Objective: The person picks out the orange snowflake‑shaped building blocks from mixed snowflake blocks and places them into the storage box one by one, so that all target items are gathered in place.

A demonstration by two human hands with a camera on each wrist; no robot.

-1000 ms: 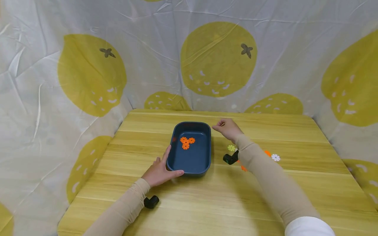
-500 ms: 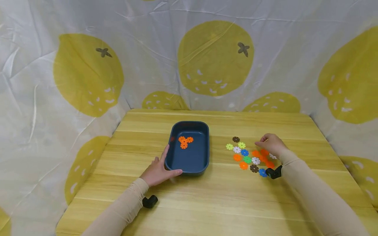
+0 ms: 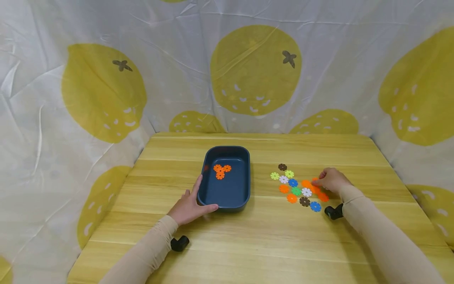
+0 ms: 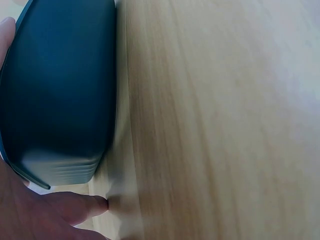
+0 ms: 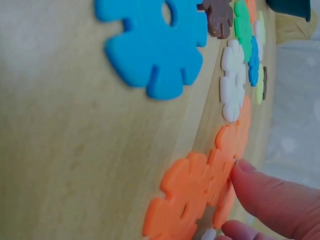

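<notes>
My left hand (image 3: 187, 208) rests at the near left corner of a dark blue plastic tub (image 3: 227, 193), thumb along its near rim and straight fingers along its left wall. Inside lies a cluster of orange snowflake discs (image 3: 220, 172). On the table to the right, my right hand (image 3: 333, 180) pinches a joined cluster of orange snowflake discs (image 3: 314, 189). In the right wrist view the thumb (image 5: 272, 197) presses on that orange cluster, and the lower fingertips show only in part.
Loose snowflake discs lie left of my right hand: a blue disc (image 3: 315, 206), a green disc (image 3: 296, 191), a white disc (image 3: 306, 192), a brown disc (image 3: 282, 167) and several more. A lemon-print cloth (image 3: 255, 71) hangs behind the wooden table (image 3: 227, 252).
My right hand has moved right, from beside the tub to the scattered discs, then down onto the orange cluster. My left hand stays at the tub.
</notes>
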